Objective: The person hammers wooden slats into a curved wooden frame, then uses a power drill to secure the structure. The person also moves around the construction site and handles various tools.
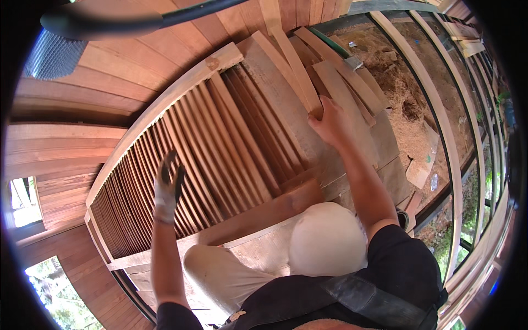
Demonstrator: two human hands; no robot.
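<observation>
Fingers (325, 104) of right hand (331, 122) curl round the near end of a wooden strip (297, 69) beside loose boards (341, 82); gloved left hand (169, 179), parted, seemingly empty, is over slats (234, 118); end-only grip could let strip swing.

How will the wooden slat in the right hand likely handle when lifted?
The wooden slat looks narrow, so it's probably light for its size. Being wood, it's likely fairly stiff. Gripped near one end by the right hand, its far end may dip.
</observation>
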